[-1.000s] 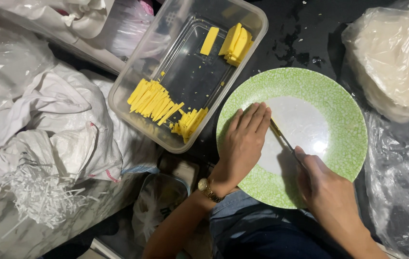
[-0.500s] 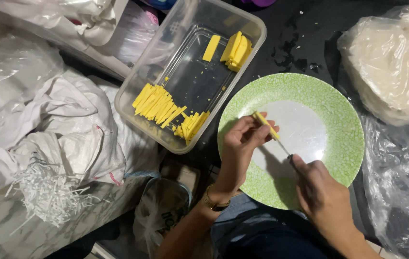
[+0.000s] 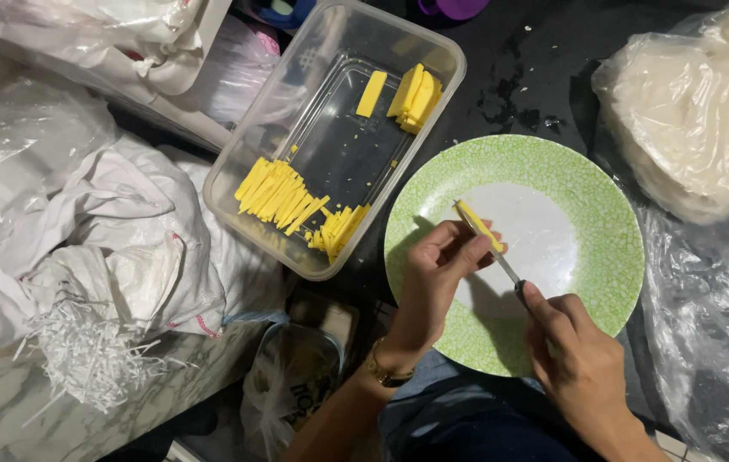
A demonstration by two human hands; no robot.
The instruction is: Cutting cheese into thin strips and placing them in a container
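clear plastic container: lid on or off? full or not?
Lid off, partly filled. The clear plastic container shows open rim, yellow strips at one end, thicker yellow slabs at the other, bare bottom between.

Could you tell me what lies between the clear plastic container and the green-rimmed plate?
In the head view, only a narrow strip of dark wet tabletop separates the clear plastic container from the green-rimmed plate; nothing lies on it.

Dark, wet-looking surface (image 3: 544, 77), speckled with pale crumbs. Green plate (image 3: 591, 201) resting on it at centre. Up-left of plate, touching its rim: clear tub (image 3: 249, 192) of yellow sticks. Right of plate: bagged white stack (image 3: 690, 120) on crumpled clear plastic (image 3: 715, 342). Far left of plate: white sacks (image 3: 82, 248) with frayed edges. Up from plate, at edge: purple cup (image 3: 454, 8).
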